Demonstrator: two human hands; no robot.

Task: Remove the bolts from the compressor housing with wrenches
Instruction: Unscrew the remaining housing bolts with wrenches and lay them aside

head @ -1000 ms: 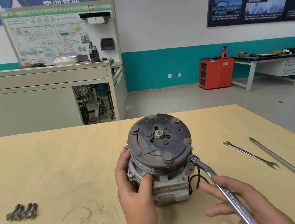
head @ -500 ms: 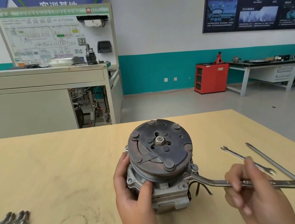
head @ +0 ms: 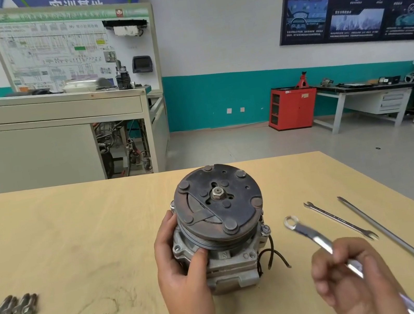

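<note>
1. Nearest the desk's front edge, the right hand (head: 353, 276) is closed around the shank of a ring wrench (head: 313, 237). Half a second ago its ring sat on the bolt at the housing's right side; now the ring end hangs in the air, clear of the housing and to its right.
2. The left hand (head: 182, 268) is clamped on the left side of the compressor housing (head: 229, 265), thumb pressed under the pulley, steadying it as it did a second ago.
3. The housing stands on end near the middle of the desk (head: 76, 233), its rusty clutch plate (head: 218, 204) tilted toward the camera. The bolt (head: 265, 229) just worked on still sits in its right flange, head standing proud.
4. My reading: the wrench has come off to be reset for another swing, or the bolt is now loose enough for fingers. Either way, it is not yet out.
5. At the left edge lie two clusters of removed bolts (head: 14, 307), suggesting most of the job is done.
6. Toward the right edge, a thin open-end spanner (head: 339, 219) and a red-handled screwdriver (head: 407, 246) lie untouched, side by side.
</note>
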